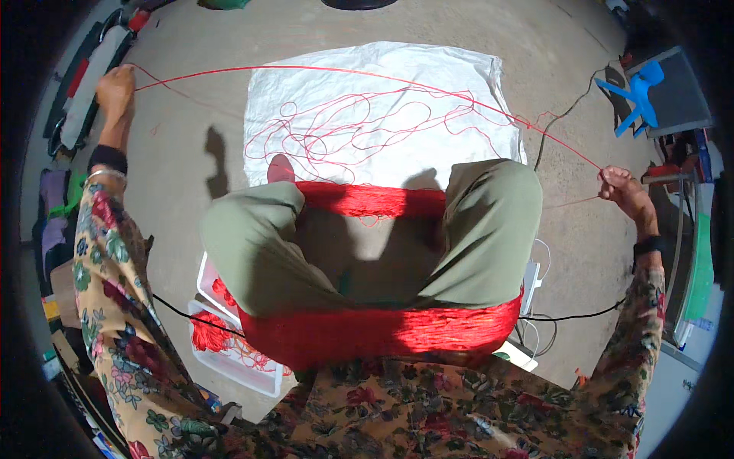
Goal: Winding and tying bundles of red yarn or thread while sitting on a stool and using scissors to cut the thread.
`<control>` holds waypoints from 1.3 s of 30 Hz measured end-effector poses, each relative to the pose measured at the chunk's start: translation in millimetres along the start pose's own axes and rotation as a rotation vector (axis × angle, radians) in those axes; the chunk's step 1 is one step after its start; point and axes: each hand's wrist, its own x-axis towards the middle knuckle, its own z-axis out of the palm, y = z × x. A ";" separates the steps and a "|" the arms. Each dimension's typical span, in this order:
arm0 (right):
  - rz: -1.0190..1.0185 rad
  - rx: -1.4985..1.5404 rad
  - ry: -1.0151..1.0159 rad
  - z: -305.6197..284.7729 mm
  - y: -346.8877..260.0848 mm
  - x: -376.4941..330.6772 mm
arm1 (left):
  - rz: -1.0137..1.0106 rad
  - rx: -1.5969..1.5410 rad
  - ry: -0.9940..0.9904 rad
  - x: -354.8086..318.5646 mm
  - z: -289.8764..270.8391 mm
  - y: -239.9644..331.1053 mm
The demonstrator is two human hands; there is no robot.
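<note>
My left hand (116,86) is raised far out to the left, pinching one end of a taut red thread (344,71). My right hand (623,191) is stretched out to the right, pinching the same thread. The thread spans between both hands above a white sheet (382,69) on the floor. Loose loops of red thread (344,134) lie tangled on that sheet. A thick red skein (367,200) is wound around my knees and runs across my lap (382,333).
A clear plastic tray (229,359) with red thread sits by my left thigh. A blue plastic chair (638,96) stands at the far right. Black cables (566,115) cross the concrete floor. Bags and clutter line the left edge.
</note>
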 end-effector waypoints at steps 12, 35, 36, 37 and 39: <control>-0.224 0.704 -0.456 288.7 -227.1 172.3 | -0.012 -1.408 -1.344 -139.4 56.8 338.1; -0.541 -0.142 -0.570 286.2 -208.0 172.1 | -0.697 -1.163 -0.801 -155.1 -160.9 138.2; -0.552 -0.175 -0.689 328.4 -236.9 107.4 | -0.632 -1.272 -0.821 -152.0 -163.9 171.1; -0.830 -0.179 -0.801 348.0 -243.3 72.3 | -0.549 -1.394 -0.877 -145.2 -165.5 200.6; -0.915 -0.056 -1.008 374.4 -259.1 2.9 | -0.449 -1.512 -0.922 -135.3 -175.2 253.5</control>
